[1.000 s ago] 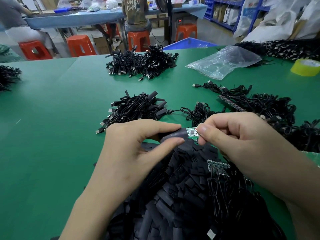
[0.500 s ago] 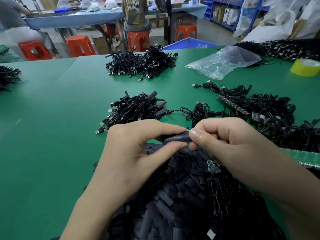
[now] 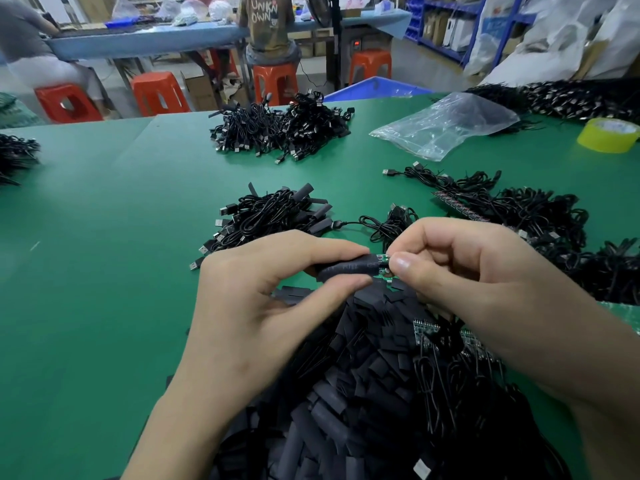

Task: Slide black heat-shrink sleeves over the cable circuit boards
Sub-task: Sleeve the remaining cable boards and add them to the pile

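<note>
While the left grip [image 3: 263, 299] pinches the black sleeve [image 3: 349, 270] between thumb and forefinger above the bench [image 3: 104, 237], the right grip [image 3: 485, 278] pinches the circuit board [image 3: 382, 262] at the sleeve's right mouth. Only a sliver of board shows between them.

Black sleeve [image 3: 349, 268] partway over circuit board [image 3: 382, 259]
</note>
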